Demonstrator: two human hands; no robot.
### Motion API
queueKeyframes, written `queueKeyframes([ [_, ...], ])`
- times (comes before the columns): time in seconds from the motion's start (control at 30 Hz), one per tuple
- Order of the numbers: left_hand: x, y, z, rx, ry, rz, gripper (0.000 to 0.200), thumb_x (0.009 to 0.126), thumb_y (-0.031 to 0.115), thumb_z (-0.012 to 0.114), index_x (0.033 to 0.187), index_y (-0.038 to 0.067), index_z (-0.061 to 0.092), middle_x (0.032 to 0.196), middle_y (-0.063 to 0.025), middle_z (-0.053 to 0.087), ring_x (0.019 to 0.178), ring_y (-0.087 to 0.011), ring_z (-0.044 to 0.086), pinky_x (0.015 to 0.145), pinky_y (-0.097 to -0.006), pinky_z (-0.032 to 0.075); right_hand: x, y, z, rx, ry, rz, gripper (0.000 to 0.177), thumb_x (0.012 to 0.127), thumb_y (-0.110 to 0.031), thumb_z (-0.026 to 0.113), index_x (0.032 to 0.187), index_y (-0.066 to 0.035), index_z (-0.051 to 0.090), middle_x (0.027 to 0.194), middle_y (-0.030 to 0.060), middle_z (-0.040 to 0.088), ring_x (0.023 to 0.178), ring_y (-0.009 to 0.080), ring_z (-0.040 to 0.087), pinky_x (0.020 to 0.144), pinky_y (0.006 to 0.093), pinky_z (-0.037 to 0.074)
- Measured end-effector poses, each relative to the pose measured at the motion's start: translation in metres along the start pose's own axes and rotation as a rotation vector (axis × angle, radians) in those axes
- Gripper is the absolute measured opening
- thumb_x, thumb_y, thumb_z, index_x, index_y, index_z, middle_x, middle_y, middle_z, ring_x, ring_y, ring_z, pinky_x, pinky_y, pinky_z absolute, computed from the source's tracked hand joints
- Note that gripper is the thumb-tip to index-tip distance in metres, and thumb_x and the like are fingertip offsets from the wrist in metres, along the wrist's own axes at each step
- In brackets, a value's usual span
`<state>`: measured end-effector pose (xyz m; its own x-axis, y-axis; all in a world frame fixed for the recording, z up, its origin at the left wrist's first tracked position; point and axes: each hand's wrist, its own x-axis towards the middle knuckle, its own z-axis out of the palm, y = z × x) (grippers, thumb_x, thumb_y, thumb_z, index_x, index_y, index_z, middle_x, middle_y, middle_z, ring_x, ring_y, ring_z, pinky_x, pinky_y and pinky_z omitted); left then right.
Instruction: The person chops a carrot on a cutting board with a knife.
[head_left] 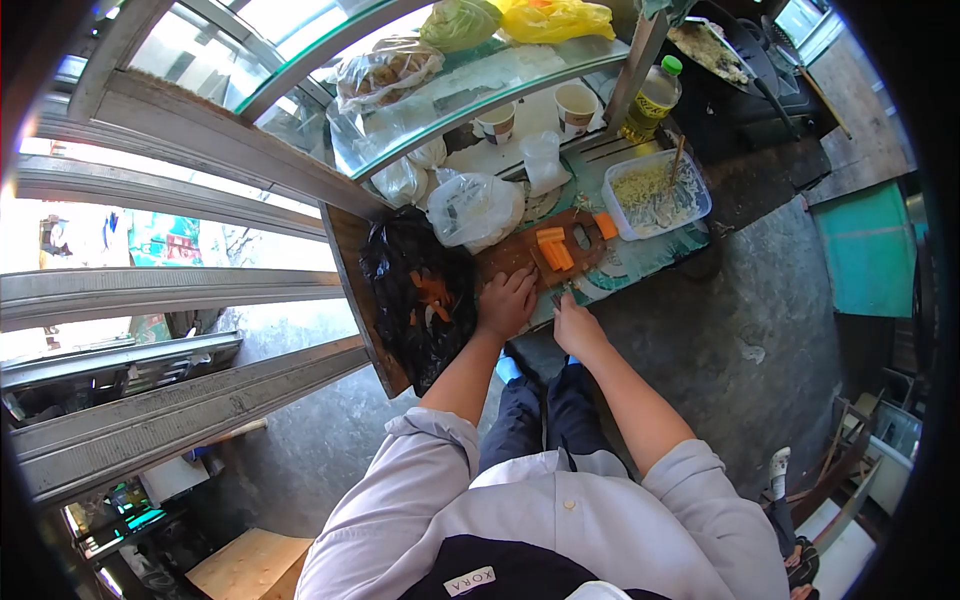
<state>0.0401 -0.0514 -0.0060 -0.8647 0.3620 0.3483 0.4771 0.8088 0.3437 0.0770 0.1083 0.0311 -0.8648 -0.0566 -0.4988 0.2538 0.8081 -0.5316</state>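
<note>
My left hand [508, 302] lies on the near left part of a brown cutting board [512, 256], its fingers stretched over the wood. Just right of it, by the board's near edge, my right hand [577, 328] is closed. A small part of what it grips shows at the fingertips, too little to name. Cut orange carrot pieces [554, 250] sit on the board ahead of both hands. Another carrot piece [606, 226] rests farther right. Left of my left hand, a black plastic bag [400, 275] holds orange peelings [432, 294].
A plastic tub [655, 205] of shredded food stands right of the board. Behind are a tied clear bag [476, 208], paper cups [575, 108] and an oil bottle [652, 102]. A glass shelf [480, 100] overhangs the back. A person's foot [779, 465] shows at lower right.
</note>
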Motion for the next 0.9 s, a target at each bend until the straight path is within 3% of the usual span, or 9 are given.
queueKeyframes([
  [0.67,-0.003,-0.007,-0.004,-0.079,0.038,0.025,0.029,0.073,0.014,0.065,0.102,0.014,0.070,0.110,0.0037,0.066,0.073,-0.0181,0.058,0.065,-0.0314,0.051,-0.026,0.005,0.008,0.008,0.067,-0.009,0.025,0.094,-0.021,0.048,0.101,0.002,0.043,0.079,0.0307,0.062,0.077,0.0486,0.060,0.069,0.0550,0.048],
  [0.9,-0.002,-0.009,-0.001,-0.110,0.037,0.002,0.028,0.072,0.014,0.064,0.100,0.013,0.068,0.110,0.0020,0.065,0.076,-0.0198,0.058,0.067,-0.0328,0.051,-0.004,-0.008,0.005,-0.056,0.046,0.032,0.024,0.094,-0.021,0.046,0.102,0.001,0.044,0.085,0.0298,0.063,0.082,0.0469,0.062,0.073,0.0547,0.048],
])
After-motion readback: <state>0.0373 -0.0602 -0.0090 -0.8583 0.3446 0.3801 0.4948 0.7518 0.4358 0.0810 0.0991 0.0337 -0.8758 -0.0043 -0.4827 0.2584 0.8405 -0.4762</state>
